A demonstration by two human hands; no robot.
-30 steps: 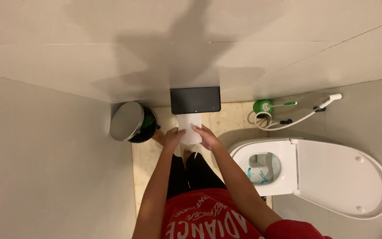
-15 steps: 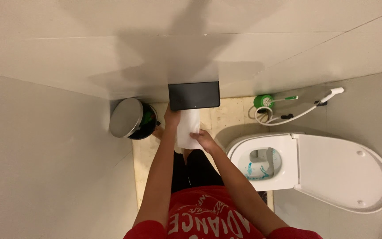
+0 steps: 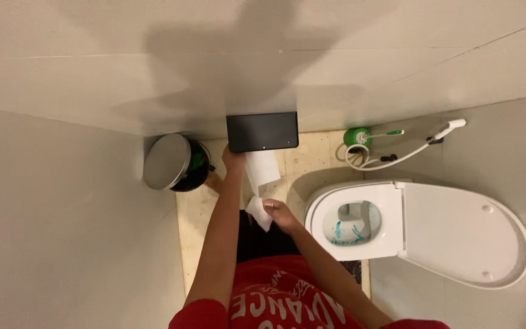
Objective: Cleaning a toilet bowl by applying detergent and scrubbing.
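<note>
A black paper dispenser [image 3: 262, 131] hangs on the wall in front of me. A strip of white tissue [image 3: 261, 170] hangs out from under it. My left hand [image 3: 234, 161] rests against the dispenser's lower left edge, fingers partly hidden. Lower down, my right hand [image 3: 279, 213] is closed on the bottom end of the tissue [image 3: 257, 212], pulled down towards my body.
A pedal bin [image 3: 175, 162] with its silver lid raised stands at the left by the wall. The white toilet [image 3: 360, 222] is open at the right, blue cleaner streaked in the bowl. A green toilet brush [image 3: 360, 136] and a white spray hose [image 3: 409, 152] sit behind it.
My left hand rose from the tissue to the dispenser's edge. My right hand drew the tissue down and towards me, so the strip is longer.
</note>
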